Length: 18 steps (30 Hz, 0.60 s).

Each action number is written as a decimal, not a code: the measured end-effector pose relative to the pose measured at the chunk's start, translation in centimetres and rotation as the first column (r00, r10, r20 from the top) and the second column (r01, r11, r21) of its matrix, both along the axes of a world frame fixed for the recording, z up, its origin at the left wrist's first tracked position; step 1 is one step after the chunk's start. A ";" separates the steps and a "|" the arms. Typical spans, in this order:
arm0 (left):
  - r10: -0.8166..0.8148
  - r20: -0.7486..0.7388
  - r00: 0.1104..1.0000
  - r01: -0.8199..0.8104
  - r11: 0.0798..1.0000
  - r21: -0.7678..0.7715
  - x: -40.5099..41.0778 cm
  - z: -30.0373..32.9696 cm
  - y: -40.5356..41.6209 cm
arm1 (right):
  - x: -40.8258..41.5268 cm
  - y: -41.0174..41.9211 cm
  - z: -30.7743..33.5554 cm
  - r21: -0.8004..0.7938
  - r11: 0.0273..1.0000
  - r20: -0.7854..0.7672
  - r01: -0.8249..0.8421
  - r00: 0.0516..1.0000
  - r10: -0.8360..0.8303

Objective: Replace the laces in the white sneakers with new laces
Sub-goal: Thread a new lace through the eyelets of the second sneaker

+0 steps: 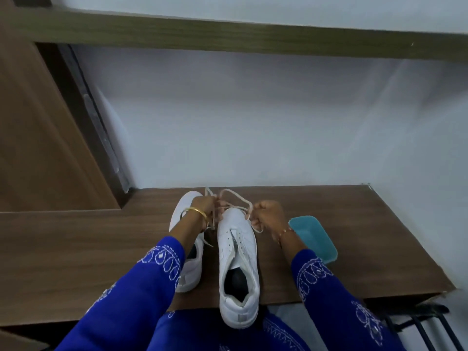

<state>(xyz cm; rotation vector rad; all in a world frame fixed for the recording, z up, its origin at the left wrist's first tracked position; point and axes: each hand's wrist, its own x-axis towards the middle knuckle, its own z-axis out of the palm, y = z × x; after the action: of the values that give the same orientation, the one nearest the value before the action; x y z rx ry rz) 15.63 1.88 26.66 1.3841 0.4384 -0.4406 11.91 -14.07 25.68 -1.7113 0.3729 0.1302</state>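
left hand (203, 202) pinching lace (236, 196), right hand (268, 214) too

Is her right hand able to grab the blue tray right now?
Probably not yet: the right hand is pinching the lace. The blue tray sits just beside its wrist with nothing between, so once it lets go, likely yes.

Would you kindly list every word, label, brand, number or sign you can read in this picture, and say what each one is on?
There is no readable text.
The grey tab on the heel of the right sneaker: blank or too blurred to tell.
The grey tab on the heel of the left sneaker: the same.
The blue tray: no marking shows.
The white stitching on the blue sleeves is pattern, not letters.
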 end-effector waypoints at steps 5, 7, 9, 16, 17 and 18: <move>-0.025 0.035 0.999 0.023 0.997 0.073 -1.8 -2.6 -0.7 | -0.2 0.6 -3.1 0.074 0.992 -0.079 0.099 0.993 -0.093; -0.012 0.088 0.996 -0.001 0.990 0.143 -2.4 -3.3 -0.8 | -0.3 1.0 -4.0 0.071 0.991 -0.087 0.117 0.990 -0.111; -0.018 0.140 0.990 -0.015 0.972 0.233 -2.7 -4.0 -0.8 | -0.4 1.4 -4.7 0.082 0.988 -0.094 0.129 0.988 -0.121; -0.181 0.221 0.958 0.069 0.897 0.436 -3.5 -6.2 -1.0 | -0.4 1.7 -6.5 -0.050 0.975 -0.021 0.217 0.976 -0.218; -0.188 0.231 0.955 0.066 0.889 0.453 -3.6 -6.3 -1.0 | -0.4 1.8 -6.6 -0.067 0.971 -0.006 0.230 0.973 -0.231; -0.191 0.238 0.952 0.057 0.878 0.475 -3.4 -6.6 -1.1 | -0.4 1.8 -6.7 -0.080 0.968 0.005 0.238 0.971 -0.239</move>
<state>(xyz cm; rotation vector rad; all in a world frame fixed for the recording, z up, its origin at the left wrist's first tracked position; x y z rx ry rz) 12.22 0.82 20.05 1.9211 0.2256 -0.2427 11.53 -12.26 18.96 -1.7307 0.5910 -0.0576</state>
